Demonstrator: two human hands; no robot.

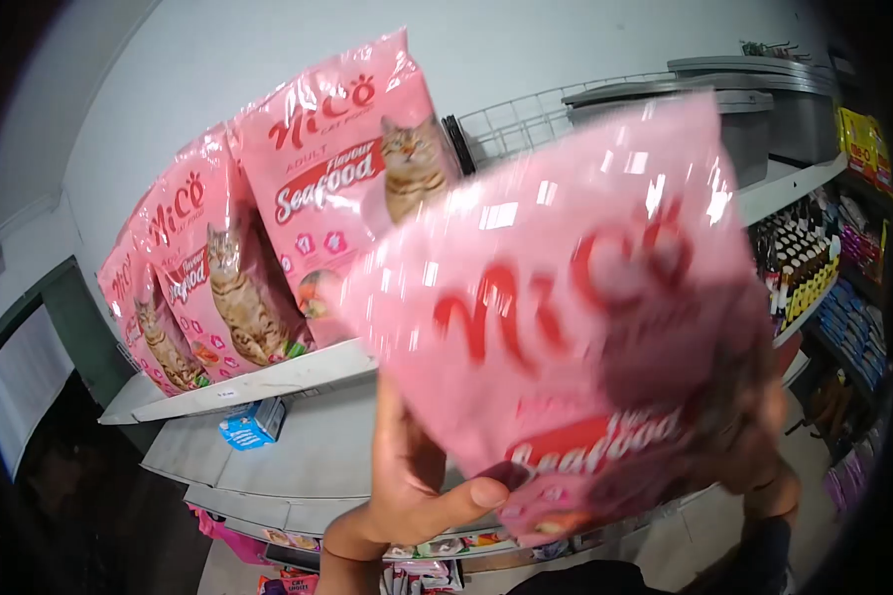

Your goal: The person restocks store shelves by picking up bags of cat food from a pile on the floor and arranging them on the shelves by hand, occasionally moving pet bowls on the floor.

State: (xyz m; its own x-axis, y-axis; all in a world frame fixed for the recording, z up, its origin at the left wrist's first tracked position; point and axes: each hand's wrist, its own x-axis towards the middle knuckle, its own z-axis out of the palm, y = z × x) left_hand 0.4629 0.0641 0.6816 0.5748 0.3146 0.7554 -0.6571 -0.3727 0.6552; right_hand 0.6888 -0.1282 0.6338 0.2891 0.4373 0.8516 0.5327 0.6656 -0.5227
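Observation:
A pink bag of cat food (pixel 556 288), printed "Nico" and "Seafood", is held up close in front of me, tilted and partly blurred. My left hand (pixel 417 491) grips its lower left edge, with the thumb across the front and the other fingers behind. On the bag's right side is my right hand (pixel 767 426), smeared and in shadow, its fingers mostly hidden. Beyond the held bag, several matching cat food bags (pixel 342 169) stand upright in a row on the upper shelf (pixel 258 382).
A blue box (pixel 253 423) sits on the shelf below the bags. Grey plastic bins (pixel 794 119) and a wire basket (pixel 536 124) stand at the back right. Bottles (pixel 794 258) line a shelf at right. Small packets (pixel 446 545) lie on low shelves. At left is a doorway (pixel 30 397).

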